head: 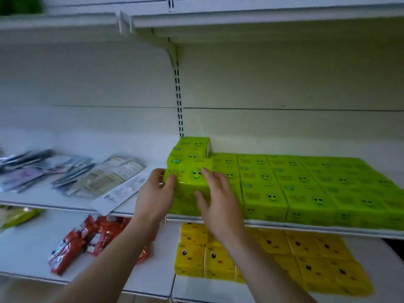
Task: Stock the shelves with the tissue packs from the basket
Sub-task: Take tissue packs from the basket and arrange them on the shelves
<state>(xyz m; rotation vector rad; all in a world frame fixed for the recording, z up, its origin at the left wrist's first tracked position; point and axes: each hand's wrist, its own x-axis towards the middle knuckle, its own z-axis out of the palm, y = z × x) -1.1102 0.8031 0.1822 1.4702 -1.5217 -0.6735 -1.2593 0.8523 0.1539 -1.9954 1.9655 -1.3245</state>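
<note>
While your left hand (156,191) curls its fingers round the left end of a green tissue pack (190,171), your right hand (215,200) lies flat against its near right side with fingers straight. That pack sits on top of the left end of the green tissue rows (306,189) on the middle shelf (306,228). Yellow tissue packs (306,254) fill the lower shelf; red packets (87,241) lie to their left.

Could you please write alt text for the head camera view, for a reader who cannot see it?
Two hands, left hand and right hand, hold a green tissue pack on top of the left end of a row of green packs on a white shelf; yellow packs lie below.
</note>
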